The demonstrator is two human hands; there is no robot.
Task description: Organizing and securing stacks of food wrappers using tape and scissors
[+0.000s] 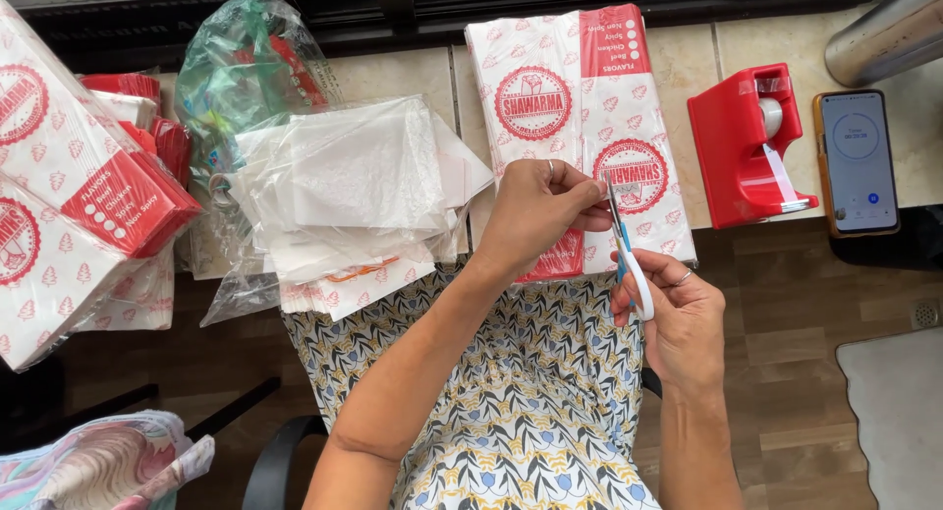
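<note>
My right hand (678, 318) grips a pair of scissors (629, 259) with white and blue handles, blades pointing up and away. My left hand (538, 210) is just left of the blades, thumb and fingers pinched together at the blade tips. Whatever they pinch is too small or too clear to make out. Both hands hover over the near end of a stack of white paper bags with red printing (580, 97), which lies on the tiled counter (688, 53). My lap in a patterned dress (511, 412) is below.
A red tape dispenser (747, 146) and a phone (857, 161) lie right of the bags. A clear plastic bag of white sheets (354, 191), a green plastic bag (241, 73) and more red-and-white bags (69, 196) sit to the left. A metal cylinder (889, 33) is at the top right.
</note>
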